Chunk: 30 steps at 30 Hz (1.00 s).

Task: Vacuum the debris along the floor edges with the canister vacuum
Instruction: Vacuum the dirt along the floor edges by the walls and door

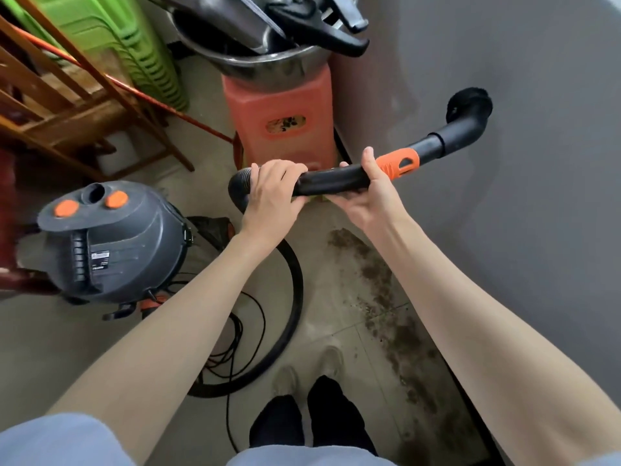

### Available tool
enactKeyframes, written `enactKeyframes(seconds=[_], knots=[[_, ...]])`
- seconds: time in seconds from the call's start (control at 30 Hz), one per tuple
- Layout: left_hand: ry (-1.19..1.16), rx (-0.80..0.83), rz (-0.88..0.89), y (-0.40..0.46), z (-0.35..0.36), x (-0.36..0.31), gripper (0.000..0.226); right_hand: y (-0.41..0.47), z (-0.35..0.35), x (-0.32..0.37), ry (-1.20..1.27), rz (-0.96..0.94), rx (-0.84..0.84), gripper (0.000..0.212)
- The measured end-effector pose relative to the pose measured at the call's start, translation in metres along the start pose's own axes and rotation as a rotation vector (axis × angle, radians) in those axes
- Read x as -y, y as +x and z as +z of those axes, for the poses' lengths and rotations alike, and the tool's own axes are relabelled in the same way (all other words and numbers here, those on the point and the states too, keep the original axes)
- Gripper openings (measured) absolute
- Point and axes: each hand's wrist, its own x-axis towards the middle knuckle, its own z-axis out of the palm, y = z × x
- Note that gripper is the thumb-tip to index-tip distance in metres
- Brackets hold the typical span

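Observation:
I hold the black vacuum wand level in front of me, well above the floor. My left hand grips its near end where the ribbed hose joins. My right hand grips it from below beside the orange slider collar. The round brush nozzle at the wand's tip points toward the grey wall. The grey canister vacuum with orange buttons stands on the floor to the left. Brown debris lies in a strip along the wall's foot.
An orange plastic stool carrying a steel basin of tools stands against the wall ahead. Wooden shelving and green crates are at the left. A black power cord loops on the tiles near my feet.

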Motion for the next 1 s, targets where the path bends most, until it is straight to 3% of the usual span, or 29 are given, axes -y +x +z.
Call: enactKeyframes(seconds=[0.23,0.37,0.47,0.6,0.77,1.0], knots=[[0.054,0.116,-0.032,-0.013,0.006,0.005,0.035,-0.005,-0.01,-0.028,-0.028,-0.061,-0.053,0.041],[-0.173,0.242,-0.105,-0.021,0.013,0.015,0.034,-0.009,-0.017,-0.043,-0.286,-0.212,-0.006,0.008],[-0.358,0.317,-0.212,-0.035,0.03,0.024,0.034,-0.006,-0.023,-0.061,-0.474,-0.318,-0.001,0.016],[-0.471,0.371,-0.22,-0.037,0.058,0.046,0.038,0.012,-0.038,-0.085,-0.558,-0.447,-0.105,0.012],[-0.523,0.272,-0.054,-0.014,0.049,0.024,0.037,-0.008,-0.019,-0.073,-0.509,-0.639,-0.278,0.017],[-0.562,0.126,0.073,0.037,-0.009,-0.044,0.033,-0.067,0.042,-0.005,-0.602,-0.933,-0.377,0.025]])
